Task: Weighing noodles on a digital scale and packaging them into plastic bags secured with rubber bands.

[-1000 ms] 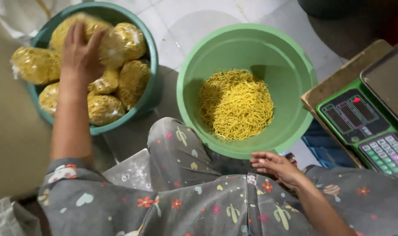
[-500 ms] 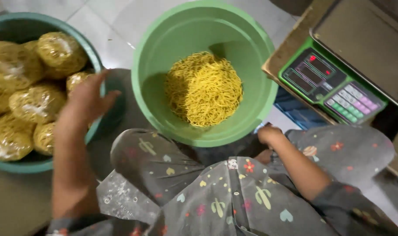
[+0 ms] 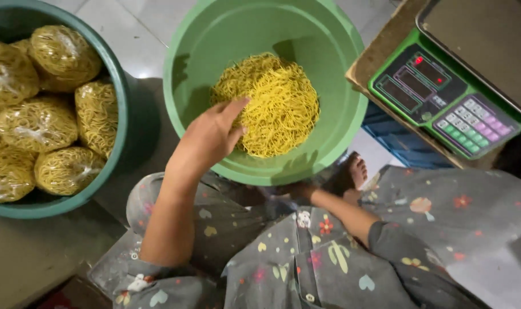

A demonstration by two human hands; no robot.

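The left hand [image 3: 212, 137] reaches over the near rim of the light green basin [image 3: 215, 34]; its fingers are spread loosely open, gripping nothing, with the fingertips [image 3: 240, 106] touching the left edge of the heap of loose yellow noodles [image 3: 277, 103]; the heap lies in the middle of the basin's bottom, just beyond and to the right of that hand; the palm hangs above the bare inner wall of the basin. The right hand [image 3: 297, 191] sits low, under the basin's near rim and in shadow beside a bare foot [image 3: 355, 171]; whether it is open or closed cannot be told; it is apart from the noodles, with the basin's wall between them.

To the left stands a darker teal basin [image 3: 120, 86], just beside the light green one; it is filled with clear bags of yellow noodles [image 3: 54, 54], well apart from both hands. To the right a green electronic scale [image 3: 443, 91] with a grey pan and a keypad rests on a brown board [image 3: 375, 57], near the light green basin's right rim. Both basins stand on a pale tiled floor [image 3: 140, 28]; the person's grey flowered clothing [image 3: 306, 263] fills the lower part of the view.
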